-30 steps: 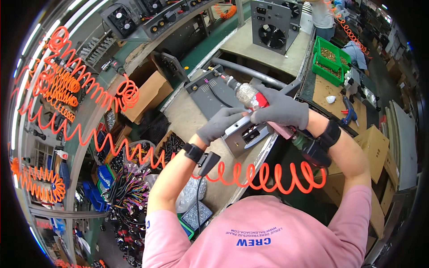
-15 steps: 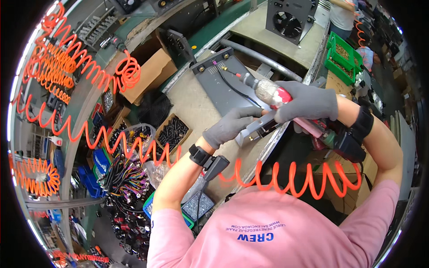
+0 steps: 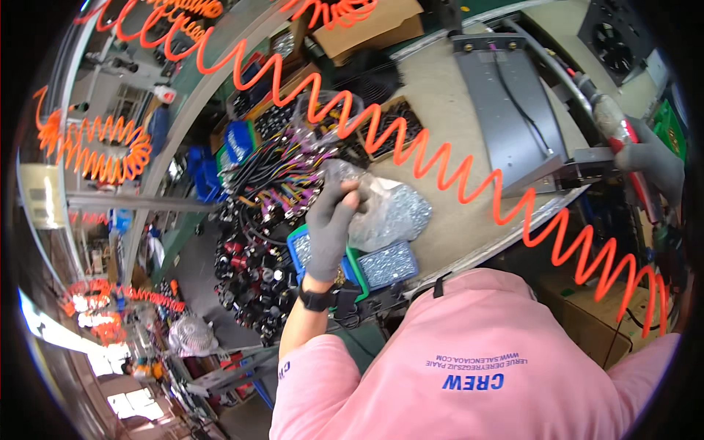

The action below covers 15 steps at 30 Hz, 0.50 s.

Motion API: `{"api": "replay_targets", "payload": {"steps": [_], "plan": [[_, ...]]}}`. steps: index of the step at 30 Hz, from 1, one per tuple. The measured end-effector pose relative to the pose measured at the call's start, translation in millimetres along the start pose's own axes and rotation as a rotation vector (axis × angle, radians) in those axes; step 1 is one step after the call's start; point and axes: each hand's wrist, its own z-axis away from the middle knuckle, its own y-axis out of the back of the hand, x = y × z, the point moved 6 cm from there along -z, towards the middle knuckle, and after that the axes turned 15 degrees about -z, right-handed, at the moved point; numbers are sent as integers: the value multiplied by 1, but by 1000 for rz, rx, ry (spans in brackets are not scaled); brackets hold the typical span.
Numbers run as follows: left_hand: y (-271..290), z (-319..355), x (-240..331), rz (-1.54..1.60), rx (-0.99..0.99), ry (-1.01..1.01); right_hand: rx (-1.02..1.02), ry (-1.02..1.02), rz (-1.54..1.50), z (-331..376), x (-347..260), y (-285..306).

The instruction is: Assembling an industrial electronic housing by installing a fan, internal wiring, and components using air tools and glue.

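Observation:
My left hand (image 3: 330, 227), in a grey glove with bare fingertips, is over the edge of a clear plastic bag (image 3: 400, 213) of small metal fasteners. Its fingers are curled together; what they pinch, if anything, cannot be made out. Far to the right, my gloved right hand (image 3: 653, 163) is wrapped round a red air screwdriver (image 3: 623, 132) with a taped, whitish front. Left of that tool lies a grey metal panel (image 3: 506, 103), a black cable (image 3: 522, 110) running along it. A metal bracket (image 3: 592, 155) sits at the panel's near end.
An orange coiled hose (image 3: 469, 180) stretches across the bench above the panel's near end. Blue tray (image 3: 389, 265) of fasteners stands near the bench edge. Bundled wires (image 3: 275, 172), a box of black parts (image 3: 389, 128) and a cardboard box (image 3: 378, 29) are on the left side.
My left hand has left the bracket and moved left to the plastic bag. My right hand has drawn away rightward with the screwdriver. The view has swung left.

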Motion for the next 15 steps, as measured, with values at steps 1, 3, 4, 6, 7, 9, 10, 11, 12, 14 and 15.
{"api": "replay_targets", "payload": {"steps": [1,3,4,6,7,9,10,11,12,14,15], "plan": [[30,23,-23,-36,56,82,-73,-116,65,-3,-12,-19],[41,39,-61,-126,-87,196,27,115,4,0,30,56],[53,60,-87,-241,-79,293,-7,120,3,-6,28,51],[74,95,-116,-642,-17,214,-85,76,31,-9,15,32],[80,100,-120,-790,18,139,-110,55,44,-7,6,21],[90,100,-133,-940,90,122,-131,9,77,1,-5,8],[93,96,-138,-1080,146,96,-253,59,123,-5,0,18],[93,89,-148,-1061,148,88,-238,62,136,-8,11,31],[99,85,-156,-1200,166,179,-114,92,103,-22,25,46],[100,57,-189,-1282,60,363,104,22,72,19,13,36],[111,73,-188,-1288,51,479,-49,118,-62,-13,23,27]]}}
